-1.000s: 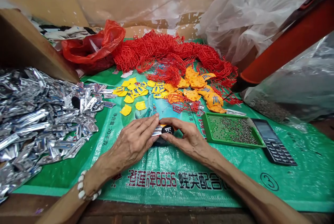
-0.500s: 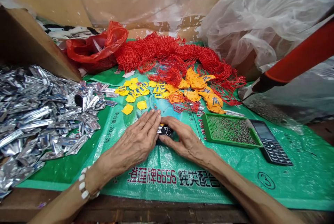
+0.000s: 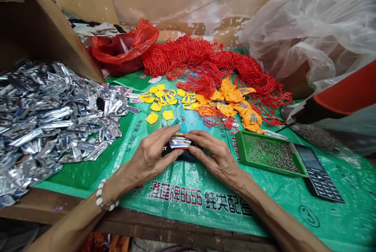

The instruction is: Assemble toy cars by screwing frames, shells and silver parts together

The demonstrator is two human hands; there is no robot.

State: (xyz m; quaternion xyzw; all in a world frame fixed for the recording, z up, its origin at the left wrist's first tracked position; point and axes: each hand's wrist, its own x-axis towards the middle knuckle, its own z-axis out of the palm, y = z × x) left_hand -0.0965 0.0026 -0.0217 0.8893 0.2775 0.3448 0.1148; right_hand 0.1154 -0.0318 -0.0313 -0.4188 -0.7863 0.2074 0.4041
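- While silver parts (image 3: 58,115) heap up at the left of the head view, a cardboard panel (image 3: 69,36) and a red bag (image 3: 117,54) stand behind them.
- Red frames (image 3: 179,54) pile across the back; yellow plates (image 3: 168,115) and orange parts (image 3: 226,109) lie before them, just beyond the hands.
- To the right, a green tray (image 3: 241,154) holds screws (image 3: 282,156), its right end meeting a phone (image 3: 321,173); a red tool (image 3: 349,87) slants in farther back, near clear plastic (image 3: 296,28).
- Low over the green sheet (image 3: 188,177) that covers the tabletop (image 3: 164,226), the piece (image 3: 179,142) sits midway between left hand (image 3: 154,148) and right hand (image 3: 213,154), touching both.
- Each grip is clamped on the piece, the left at its left end and the right at its right, thumbs on the near side, fingers beyond.
- Its long axis runs left to right, roughly along the tabletop's front edge; with both ends covered, I cannot tell which end is the front.
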